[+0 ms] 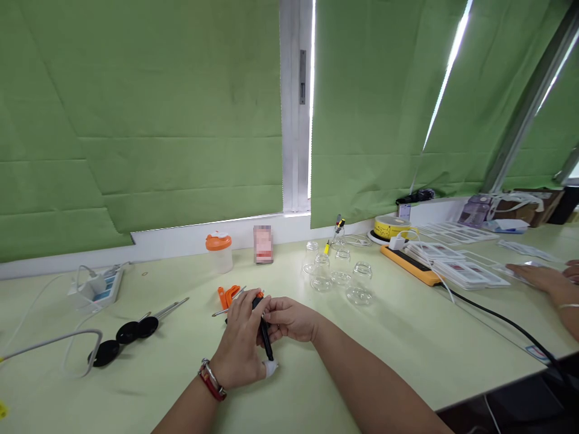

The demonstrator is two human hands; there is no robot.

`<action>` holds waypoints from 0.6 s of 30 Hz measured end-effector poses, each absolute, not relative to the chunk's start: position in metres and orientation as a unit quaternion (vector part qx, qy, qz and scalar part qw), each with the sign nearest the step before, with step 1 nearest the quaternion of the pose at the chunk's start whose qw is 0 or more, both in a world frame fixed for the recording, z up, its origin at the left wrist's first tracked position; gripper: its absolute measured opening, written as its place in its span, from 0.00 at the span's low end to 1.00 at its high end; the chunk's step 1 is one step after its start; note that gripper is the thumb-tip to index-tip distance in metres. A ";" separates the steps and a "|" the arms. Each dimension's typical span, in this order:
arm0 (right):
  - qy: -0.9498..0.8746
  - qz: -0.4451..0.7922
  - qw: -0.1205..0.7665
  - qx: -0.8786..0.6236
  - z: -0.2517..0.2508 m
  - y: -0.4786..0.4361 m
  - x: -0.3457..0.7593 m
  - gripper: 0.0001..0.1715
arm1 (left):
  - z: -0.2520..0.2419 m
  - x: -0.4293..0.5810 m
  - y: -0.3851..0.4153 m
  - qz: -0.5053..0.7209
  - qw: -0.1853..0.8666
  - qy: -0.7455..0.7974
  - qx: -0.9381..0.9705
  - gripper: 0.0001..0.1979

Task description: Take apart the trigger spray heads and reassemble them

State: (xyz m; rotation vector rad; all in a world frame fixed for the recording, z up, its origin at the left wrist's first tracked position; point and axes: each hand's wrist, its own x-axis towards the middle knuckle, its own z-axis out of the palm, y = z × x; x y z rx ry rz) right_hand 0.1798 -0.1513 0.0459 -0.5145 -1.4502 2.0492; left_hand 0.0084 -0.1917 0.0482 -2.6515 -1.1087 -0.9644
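Observation:
Both my hands meet over the pale green table (384, 343) at its centre. My left hand (239, 343), with a red bracelet at the wrist and a white wrap on the thumb, is closed around a black pen-shaped tool (266, 337). My right hand (289, 319) pinches the upper part of the same tool, fingers closed. Just behind the hands lie an orange plastic piece (227, 295) and a thin metal rod (226, 307).
Several small clear glass jars (339, 274) stand behind right. Black-handled tools (126, 334) and a power strip (102, 286) lie at left. An orange-lidded cup (219, 250), a yellow tape roll (391, 227), stacked trays (447, 259) and a black cable (497, 316) are nearby. Another person's hands (547, 280) work at far right.

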 end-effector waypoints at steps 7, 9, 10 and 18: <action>-0.517 0.767 0.327 -0.192 0.049 -0.152 0.181 0.21 | 0.055 0.004 -0.190 -0.359 0.056 -0.381 -0.850 0.49; -0.511 0.754 0.357 -0.208 0.049 -0.150 0.181 0.21 | 0.056 0.003 -0.190 -0.366 0.047 -0.388 -0.845 0.49; -0.507 0.743 0.376 -0.220 0.049 -0.147 0.182 0.21 | 0.057 0.002 -0.190 -0.371 0.038 -0.393 -0.841 0.49; -0.554 0.516 0.487 -0.436 0.024 -0.118 0.192 0.08 | 0.068 -0.010 -0.189 -0.467 -0.244 -0.431 -0.733 0.49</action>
